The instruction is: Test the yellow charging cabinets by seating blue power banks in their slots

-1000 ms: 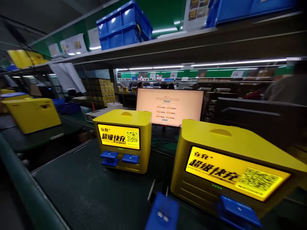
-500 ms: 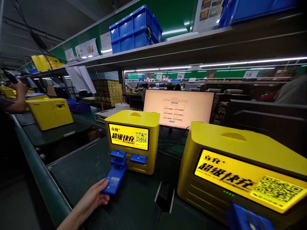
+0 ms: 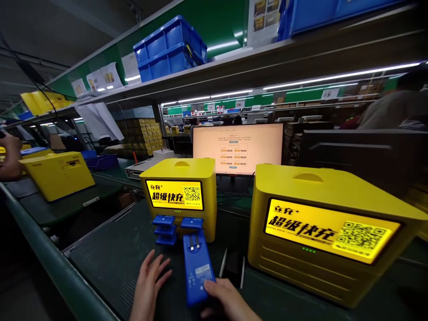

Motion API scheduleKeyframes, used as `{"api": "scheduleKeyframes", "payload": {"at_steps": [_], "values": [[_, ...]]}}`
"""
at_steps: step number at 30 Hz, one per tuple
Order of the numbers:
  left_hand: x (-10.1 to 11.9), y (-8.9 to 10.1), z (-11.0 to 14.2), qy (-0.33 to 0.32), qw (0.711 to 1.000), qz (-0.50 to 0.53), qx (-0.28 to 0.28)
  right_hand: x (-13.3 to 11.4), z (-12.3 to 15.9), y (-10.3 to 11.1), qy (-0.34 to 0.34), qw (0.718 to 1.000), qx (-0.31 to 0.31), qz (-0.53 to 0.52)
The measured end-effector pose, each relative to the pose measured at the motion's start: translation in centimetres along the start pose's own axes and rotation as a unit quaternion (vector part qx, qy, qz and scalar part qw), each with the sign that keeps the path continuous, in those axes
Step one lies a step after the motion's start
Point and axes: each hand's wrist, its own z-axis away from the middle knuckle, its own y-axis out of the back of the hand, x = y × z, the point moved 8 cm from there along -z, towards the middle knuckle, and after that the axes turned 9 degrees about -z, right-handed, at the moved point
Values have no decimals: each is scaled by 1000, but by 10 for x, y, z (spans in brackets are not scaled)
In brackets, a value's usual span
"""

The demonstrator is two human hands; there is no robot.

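My right hand (image 3: pixel 225 296) grips the near end of a blue power bank (image 3: pixel 198 272), thumb on its face; two small connectors show near the far end. That end points at the lower right slots of a yellow charging cabinet (image 3: pixel 210 200); whether it touches is unclear. My left hand (image 3: pixel 150 278) is open, fingers spread, in front of the cabinet and holding nothing. Stacked blue power banks (image 3: pixel 165 229) stick out of the cabinet's left slots, and another power bank (image 3: pixel 191 223) sticks out at the upper right. The cabinet's front panel (image 3: pixel 174 195) is lit.
A second yellow cabinet (image 3: pixel 334 178) stands close on the right, with a lit panel. Behind are a monitor (image 3: pixel 237 149) and an overhead shelf with blue crates (image 3: pixel 170 49). Another yellow cabinet (image 3: pixel 60 176) and a person's hand (image 3: pixel 10 156) are at the left.
My left hand has let go of the power bank in the left slots, which now sits further in. My right hand has come into view with a power bank, moved left from before the right cabinet.
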Motion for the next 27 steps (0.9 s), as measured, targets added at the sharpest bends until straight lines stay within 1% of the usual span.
{"api": "scheduleKeyframes", "payload": {"at_steps": [1, 2, 3, 4, 5, 6, 7, 8, 9, 10, 11, 12, 13, 14, 15, 17, 18, 19, 20, 22, 23, 24, 25, 26, 27], "values": [[4, 5, 9, -64, 994, -84, -5, 4, -11, -9, 6, 1000, 4, -18], [11, 5, 17, -145, 972, -182, -12, 6, -19, -15, 16, 999, 16, -30], [18, 0, 27, -239, 929, -283, -27, 8, -25, -21, 26, 998, 28, -43], [25, -9, 38, -337, 863, -373, -48, 9, -29, -26, 36, 997, 39, -55], [28, -21, 50, -433, 780, -447, -67, 9, -31, -32, 48, 996, 47, -66], [30, -33, 59, -515, 690, -502, -79, 7, -32, -38, 64, 994, 50, -76], [31, -42, 66, -580, 609, -536, -79, 3, -33, -44, 81, 992, 48, -86], [32, -49, 69, -630, 545, -549, -68, -2, -33, -50, 97, 990, 38, -95], [36, -53, 68, -666, 506, -546, -48, -7, -32, -55, 109, 989, 24, -99], [40, -56, 64, -690, 486, -536, -27, -11, -31, -56, 113, 989, 10, -93], [43, -59, 59, -706, 476, -525, -16, -13, -30, -54, 107, 991, -1, -75], [45, -62, 52, -717, 471, -514, -15, -14, -27, -47, 93, 995, -6, -47], [46, -66, 44, -722, 472, -506, -19, -15, -23, -35, 79, 997, -4, -12], [47, -70, 34, -716, 483, -504, -22, -16, -17, -19, 73, 997, 2, 24], [48, -74, 23, -702, 501, -506, -24, -19, -9, 1, 73, 996, 9, 57], [51, -81, 3, -665, 547, -507, -23, -31, 16, 46, 105, 989, 22, 102], [52, -85, -5, -652, 566, -504, -17, -39, 33, 70, 128, 984, 36, 117], [54, -88, -8, -647, 579, -496, -8, -48, 51, 95, 148, 979, 58, 130], [56, -91, -9, -650, 586, -483, 4, -58, 71, 120, 168, 972, 92, 139], [61, -98, -1, -664, 592, -457, 17, -81, 114, 171, 214, 946, 197, 140], [63, -105, 7, -672, 591, -446, 9, -93, 135, 194, 241, 925, 261, 133], [68, -113, 18, -683, 590, -431, -2, -104, 155, 215, 270, 898, 326, 122], [75, -124, 32, -694, 591, -410, -19, -115, 171, 231, 298, 869, 381, 108], [85, -138, 48, -702, 597, -386, -45, -125, 183, 242, 325, 842, 421, 96], [100, -151, 65, -702, 620, -345, -61, -134, 188, 248, 344, 823, 443, 90]]}}
